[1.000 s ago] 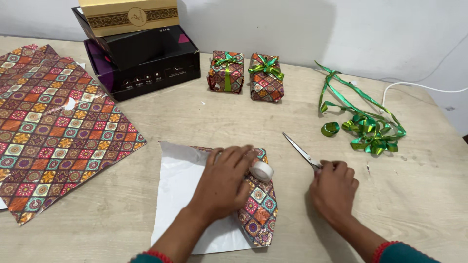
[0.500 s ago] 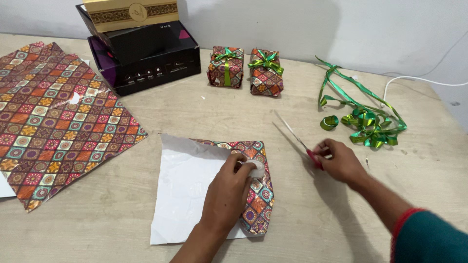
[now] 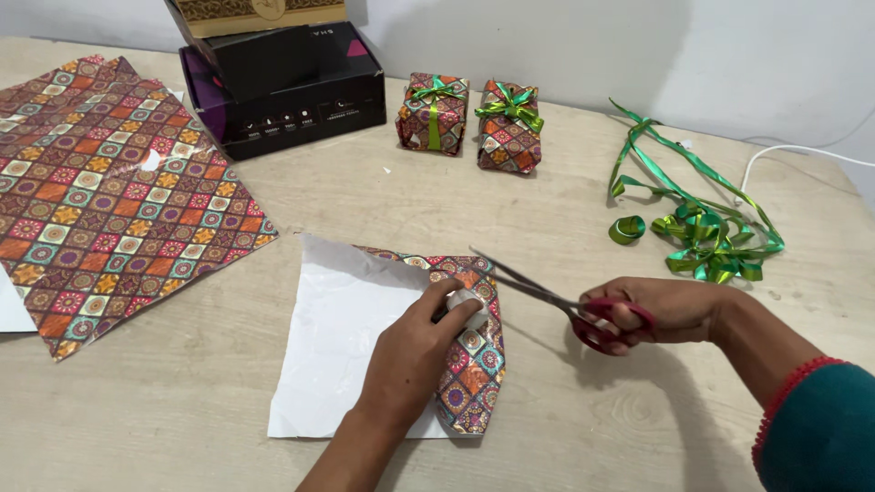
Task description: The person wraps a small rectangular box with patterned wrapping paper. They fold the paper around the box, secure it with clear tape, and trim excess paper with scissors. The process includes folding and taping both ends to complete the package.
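Note:
My left hand [image 3: 412,355] presses on a box partly wrapped in patterned paper [image 3: 469,374] and grips a roll of clear tape [image 3: 467,305] on top of it. The paper's white underside [image 3: 342,337] lies spread out to the left. Red-handled scissors [image 3: 547,299] are in my right hand [image 3: 661,312], lifted off the table. Their blades are open and point left, with the tips just above the tape roll.
Large sheets of patterned wrapping paper [image 3: 109,191] lie at the left. Stacked black boxes [image 3: 283,82] stand at the back. Two wrapped gifts with green bows [image 3: 469,123] sit behind. Curled green ribbon [image 3: 697,228] and a white cable [image 3: 802,153] are at the right.
My right hand picked the scissors up off the table, swung them left and opened the blades near the tape. My left hand shifted slightly and took hold of the tape roll.

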